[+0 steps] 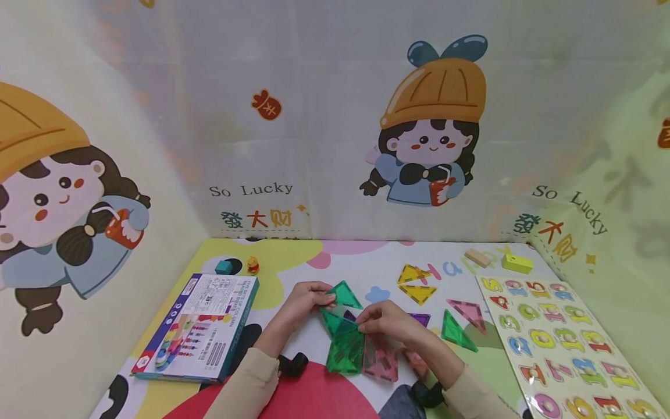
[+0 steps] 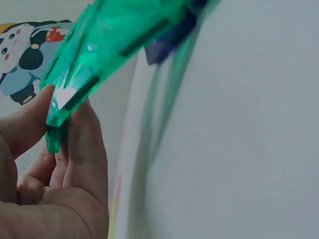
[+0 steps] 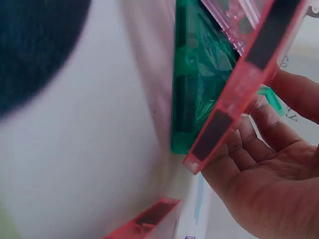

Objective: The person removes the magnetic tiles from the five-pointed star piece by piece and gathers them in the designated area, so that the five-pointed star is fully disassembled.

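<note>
Contact with an upper green translucent plastic triangle (image 1: 344,294) is made by the left hand (image 1: 300,308); its left corner is pinched narrowly between thumb and fingers. A lower green translucent plastic triangle (image 1: 335,323) is located just below it, and its right corner is pinched between the thumb and fingers of the right hand (image 1: 392,323). Both triangles are positioned near the middle of the table, between the hands. A green translucent square tile (image 1: 345,356) is seen below the lower triangle, with a pink translucent square tile (image 1: 381,362) directly beside it. Whether all edges are joined cannot be determined.

A purple translucent tile (image 1: 420,319) is partly hidden behind the right hand. To the right, a loose green triangular tile (image 1: 457,333) and a pink triangular tile (image 1: 471,313) are laid near each other. Two yellow triangular tiles (image 1: 417,295) are placed farther back.

A flat white-and-blue printed cardboard box (image 1: 211,326) is set on the left side of the table; a white board with coloured number pieces (image 1: 523,329) is set on the right.
</note>
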Motion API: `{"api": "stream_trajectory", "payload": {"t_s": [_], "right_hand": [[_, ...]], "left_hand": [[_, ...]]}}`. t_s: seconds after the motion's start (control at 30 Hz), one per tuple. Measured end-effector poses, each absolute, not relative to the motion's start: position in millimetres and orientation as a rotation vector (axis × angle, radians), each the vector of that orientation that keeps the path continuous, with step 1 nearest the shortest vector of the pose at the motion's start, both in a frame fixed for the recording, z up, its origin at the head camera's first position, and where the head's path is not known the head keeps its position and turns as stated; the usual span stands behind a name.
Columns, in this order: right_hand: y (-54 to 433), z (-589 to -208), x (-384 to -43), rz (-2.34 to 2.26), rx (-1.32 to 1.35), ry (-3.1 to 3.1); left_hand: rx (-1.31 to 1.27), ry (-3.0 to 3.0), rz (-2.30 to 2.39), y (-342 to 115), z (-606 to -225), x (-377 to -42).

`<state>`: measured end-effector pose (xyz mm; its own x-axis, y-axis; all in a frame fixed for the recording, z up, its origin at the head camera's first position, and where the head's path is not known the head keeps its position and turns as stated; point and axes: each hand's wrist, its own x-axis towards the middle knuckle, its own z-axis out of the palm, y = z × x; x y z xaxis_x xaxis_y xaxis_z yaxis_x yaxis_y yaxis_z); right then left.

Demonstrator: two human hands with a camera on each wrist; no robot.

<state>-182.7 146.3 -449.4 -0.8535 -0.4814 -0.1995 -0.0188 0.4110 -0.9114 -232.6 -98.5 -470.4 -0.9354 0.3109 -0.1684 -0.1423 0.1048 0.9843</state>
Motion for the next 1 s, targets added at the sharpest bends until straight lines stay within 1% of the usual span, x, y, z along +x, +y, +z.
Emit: {"api": "stream_trajectory", "payload": {"t_s": [0.13,0.37,0.67,0.87,1.0], "right_hand": [[147,-447,-179,-1.446,-0.389,2.227],[151,-440,-168,-1.430,-0.426,2.233],[153,-442,-161,-1.485,-0.409,2.168],[154,-442,-161,-1.476,-0.392,2.182],[156,-440,-160,-1.465,-0.379,2.196]], "left_hand": [[0.132,1.999,1.943,-97,-472,-241],[-0.006,1.911,1.977,-82,-479,-271],[-0.064,1.859,1.989,-60,-477,-302],[-0.016,1.941,1.920,-52,-474,-306],[0.089,2.227,1.674,-52,-470,-299]]}}
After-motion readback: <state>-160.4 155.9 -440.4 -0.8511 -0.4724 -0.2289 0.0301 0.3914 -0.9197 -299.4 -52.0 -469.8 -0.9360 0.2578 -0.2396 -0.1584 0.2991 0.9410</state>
